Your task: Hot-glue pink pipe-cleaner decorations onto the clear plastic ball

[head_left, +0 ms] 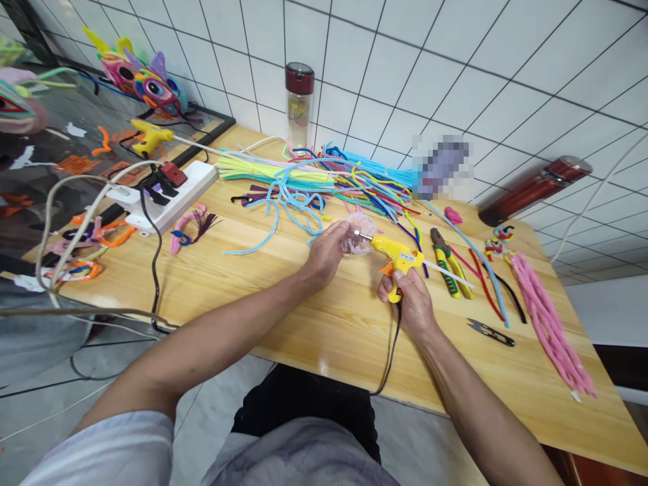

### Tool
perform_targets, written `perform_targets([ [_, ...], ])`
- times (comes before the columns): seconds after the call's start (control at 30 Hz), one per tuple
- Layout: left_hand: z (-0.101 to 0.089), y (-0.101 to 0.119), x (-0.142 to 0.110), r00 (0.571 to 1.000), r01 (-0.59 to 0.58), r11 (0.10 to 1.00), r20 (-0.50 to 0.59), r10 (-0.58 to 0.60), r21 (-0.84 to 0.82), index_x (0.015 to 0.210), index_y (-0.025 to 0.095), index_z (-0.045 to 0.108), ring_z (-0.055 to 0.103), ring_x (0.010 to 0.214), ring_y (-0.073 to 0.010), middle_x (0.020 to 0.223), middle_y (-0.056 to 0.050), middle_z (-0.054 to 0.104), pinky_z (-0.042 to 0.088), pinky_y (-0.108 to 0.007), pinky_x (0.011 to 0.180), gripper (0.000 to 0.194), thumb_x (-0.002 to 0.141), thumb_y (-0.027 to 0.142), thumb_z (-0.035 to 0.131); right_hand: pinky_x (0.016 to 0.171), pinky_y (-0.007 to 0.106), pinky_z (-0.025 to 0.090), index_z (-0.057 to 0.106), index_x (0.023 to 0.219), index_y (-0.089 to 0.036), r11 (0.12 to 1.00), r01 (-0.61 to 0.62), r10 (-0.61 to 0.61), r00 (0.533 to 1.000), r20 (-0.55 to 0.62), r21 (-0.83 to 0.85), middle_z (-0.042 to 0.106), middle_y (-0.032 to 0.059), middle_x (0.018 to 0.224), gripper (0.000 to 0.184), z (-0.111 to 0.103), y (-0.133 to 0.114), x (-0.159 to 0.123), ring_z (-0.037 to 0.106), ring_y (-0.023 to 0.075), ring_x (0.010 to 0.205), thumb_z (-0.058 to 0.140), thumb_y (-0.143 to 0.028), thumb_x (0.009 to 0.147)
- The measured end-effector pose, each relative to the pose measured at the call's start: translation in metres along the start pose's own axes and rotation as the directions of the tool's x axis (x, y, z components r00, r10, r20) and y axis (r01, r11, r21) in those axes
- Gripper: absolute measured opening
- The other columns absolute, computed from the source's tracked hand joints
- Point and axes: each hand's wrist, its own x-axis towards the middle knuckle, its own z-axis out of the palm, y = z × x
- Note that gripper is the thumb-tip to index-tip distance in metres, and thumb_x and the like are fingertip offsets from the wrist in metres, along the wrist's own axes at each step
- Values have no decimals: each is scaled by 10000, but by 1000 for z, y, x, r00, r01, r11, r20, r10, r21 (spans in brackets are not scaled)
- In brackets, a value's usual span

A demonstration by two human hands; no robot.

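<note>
My right hand (411, 302) grips the handle of a yellow hot glue gun (397, 254), whose metal nozzle points left. The nozzle touches a small pale pink fuzzy piece (358, 236) that my left hand (327, 251) pinches between its fingers above the wooden table (283, 310). The gun's dark cord (391, 354) hangs off the table's near edge. A clear glue stick juts from the back of the gun toward the right.
A heap of coloured pipe cleaners (324, 179) lies behind my hands. Yellow-green pliers (448, 262), black snips (491, 332) and pink fuzzy strands (549, 324) lie to the right. A white power strip (167, 196), a second glue gun (149, 137) and a glass bottle (299, 101) stand at the back left.
</note>
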Motion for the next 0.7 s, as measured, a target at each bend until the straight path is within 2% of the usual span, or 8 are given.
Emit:
perform_targets([
  [0.1, 0, -1, -1, 1000, 16, 1000, 17, -17, 13, 765, 156, 690, 638, 702, -137, 747, -19, 683, 529, -270, 776, 239, 977, 263, 663, 561, 288, 416, 517, 849, -246, 1000, 23, -23, 999, -28, 15, 538, -68, 678, 459, 0, -1, 1, 542, 114, 550, 833, -579, 849],
  [0.3, -2, -2, -1, 1000, 1, 1000, 26, -1, 4, 768, 147, 697, 629, 690, -125, 733, -22, 675, 508, -244, 719, 312, 1028, 178, 526, 559, 287, 413, 521, 853, -248, 1000, -5, 5, 1000, -21, -10, 537, -72, 673, 456, 0, -2, 1, 543, 114, 545, 836, -577, 845],
  [0.7, -1, 0, 1, 1000, 17, 1000, -11, -17, -16, 773, 152, 689, 624, 682, -119, 726, -4, 665, 503, -245, 724, 241, 994, 228, 628, 545, 285, 427, 496, 823, -247, 1000, -21, 20, 1000, -11, -7, 531, -73, 656, 491, 0, -3, -1, 538, 116, 543, 854, -582, 825],
])
